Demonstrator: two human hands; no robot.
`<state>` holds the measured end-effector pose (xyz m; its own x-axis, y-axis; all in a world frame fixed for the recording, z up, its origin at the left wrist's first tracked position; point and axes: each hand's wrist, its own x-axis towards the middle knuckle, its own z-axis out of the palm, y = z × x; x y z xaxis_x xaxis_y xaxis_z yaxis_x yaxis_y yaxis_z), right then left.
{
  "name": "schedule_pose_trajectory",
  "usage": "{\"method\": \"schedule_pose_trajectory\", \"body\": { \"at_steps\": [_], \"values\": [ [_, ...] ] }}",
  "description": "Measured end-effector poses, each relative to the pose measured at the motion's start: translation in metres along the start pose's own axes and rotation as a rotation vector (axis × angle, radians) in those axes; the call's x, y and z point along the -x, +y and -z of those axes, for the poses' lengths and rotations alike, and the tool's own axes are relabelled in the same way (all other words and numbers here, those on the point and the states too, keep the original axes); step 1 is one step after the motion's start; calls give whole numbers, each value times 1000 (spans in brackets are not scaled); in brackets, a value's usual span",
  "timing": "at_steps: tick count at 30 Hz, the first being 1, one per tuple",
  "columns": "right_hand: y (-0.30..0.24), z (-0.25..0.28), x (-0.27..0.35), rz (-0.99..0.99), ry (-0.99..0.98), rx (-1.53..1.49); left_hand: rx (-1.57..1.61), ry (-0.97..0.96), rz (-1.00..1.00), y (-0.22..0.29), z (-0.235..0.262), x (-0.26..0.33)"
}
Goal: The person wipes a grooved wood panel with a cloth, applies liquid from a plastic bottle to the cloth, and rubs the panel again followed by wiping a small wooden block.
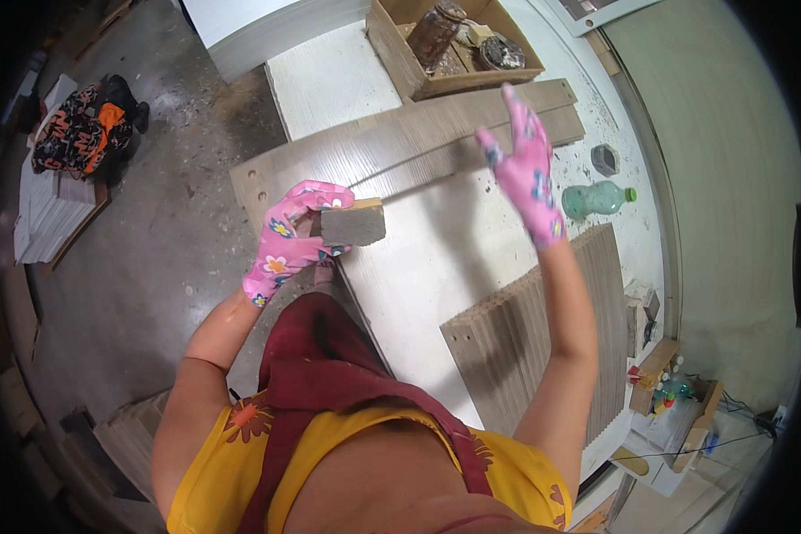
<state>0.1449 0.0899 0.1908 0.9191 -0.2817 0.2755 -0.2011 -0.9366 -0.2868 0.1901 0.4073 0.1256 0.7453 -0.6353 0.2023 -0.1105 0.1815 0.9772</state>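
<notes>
My left hand, in a pink flowered glove, is closed round the end of a small sanding block. The block has a grey face and a tan edge, and it is held up by the near edge of the white bench. My right hand, gloved the same way, is raised with its fingers apart and nothing in it. Below and beyond both hands lie two long grey-brown wood-grain boards, partly overlapping, with small holes at the left end. Whether my right fingertips touch a board I cannot tell.
A tall row of similar boards stands close-packed at the right. Beyond the boards is an open cardboard box with a stained jar. A green plastic bottle lies near a grey nut-shaped piece. Dark clothing covers panels at left.
</notes>
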Motion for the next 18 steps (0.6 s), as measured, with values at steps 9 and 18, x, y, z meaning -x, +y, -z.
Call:
{"method": "schedule_pose_trajectory", "body": {
  "at_steps": [9,18],
  "values": [
    [5,-83,-220,-60,122,-129,-127,-73,35,-26,63,-43],
    [4,-63,-238,-65,24,-240,233,-52,284,-40,76,-71]
  ]
}}
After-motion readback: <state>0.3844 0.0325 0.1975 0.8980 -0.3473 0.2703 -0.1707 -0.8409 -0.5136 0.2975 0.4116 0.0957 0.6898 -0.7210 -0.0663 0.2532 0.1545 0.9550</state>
